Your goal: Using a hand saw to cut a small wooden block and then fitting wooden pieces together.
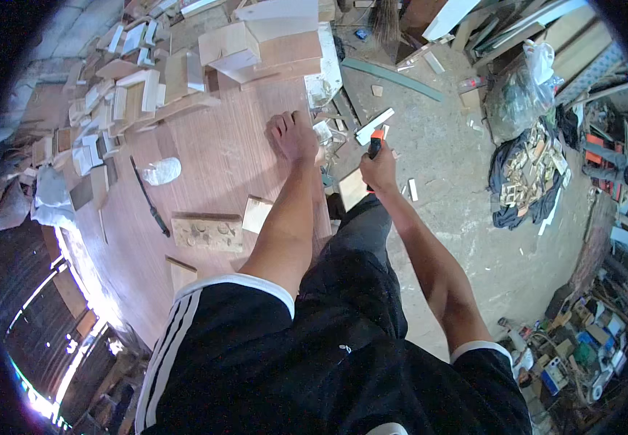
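Note:
My left hand (294,138) rests on the wooden tabletop (227,123) near its right edge, fingers apart and slightly bent. My right hand (379,170) is closed on an orange-and-black handled tool (376,141) above my thigh; its working end is hard to make out. A pale board (352,188) shows just left of that hand. On the tabletop lie a marked wooden block (207,232), a square pale piece (254,214), a long dark tool (147,196) and a whitish oval item (160,170).
Stacked wooden box pieces (259,47) cover the table's back and left. On the concrete floor (452,246) are offcuts and a green strip (394,76). Bagged scrap (517,101), a dark sack of offcuts (524,174) and cluttered materials (582,348) line the right side.

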The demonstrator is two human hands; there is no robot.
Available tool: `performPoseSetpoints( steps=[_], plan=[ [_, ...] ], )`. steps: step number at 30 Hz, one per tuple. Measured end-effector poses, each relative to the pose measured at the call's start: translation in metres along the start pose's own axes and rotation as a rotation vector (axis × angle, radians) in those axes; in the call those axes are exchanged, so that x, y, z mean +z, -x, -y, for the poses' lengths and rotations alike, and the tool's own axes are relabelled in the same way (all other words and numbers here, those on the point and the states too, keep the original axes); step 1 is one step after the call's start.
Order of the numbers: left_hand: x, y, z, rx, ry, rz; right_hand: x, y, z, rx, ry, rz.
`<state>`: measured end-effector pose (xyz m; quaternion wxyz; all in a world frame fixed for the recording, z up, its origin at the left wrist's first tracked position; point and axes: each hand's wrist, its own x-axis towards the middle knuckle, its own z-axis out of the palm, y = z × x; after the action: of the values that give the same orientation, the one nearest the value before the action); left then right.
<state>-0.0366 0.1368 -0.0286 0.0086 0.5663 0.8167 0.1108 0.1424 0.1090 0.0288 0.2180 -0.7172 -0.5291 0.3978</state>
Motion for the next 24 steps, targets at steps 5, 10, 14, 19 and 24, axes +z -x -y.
performPoseSetpoints(
  steps=[5, 10, 14, 19, 24],
  plan=[
    [0.004, 0.001, 0.005, -0.04, 0.03, 0.019, -0.011, 0.035, 0.017, 0.448, -0.403, 0.229],
    [-0.001, -0.001, -0.001, 0.005, 0.024, -0.066, 0.002, 0.087, -0.046, 0.506, -0.652, 0.261],
    [0.006, -0.001, 0.007, -0.008, 0.043, -0.08, -0.005, 0.108, -0.04, 0.468, -0.615, 0.179],
    [0.007, 0.001, 0.0, 0.015, 0.084, -0.093, -0.044, 0.087, -0.059, 0.448, -0.522, 0.221],
    [0.011, 0.0, 0.006, 0.004, 0.018, -0.112, -0.101, 0.058, -0.073, 0.356, -0.433, 0.206]
  ],
)
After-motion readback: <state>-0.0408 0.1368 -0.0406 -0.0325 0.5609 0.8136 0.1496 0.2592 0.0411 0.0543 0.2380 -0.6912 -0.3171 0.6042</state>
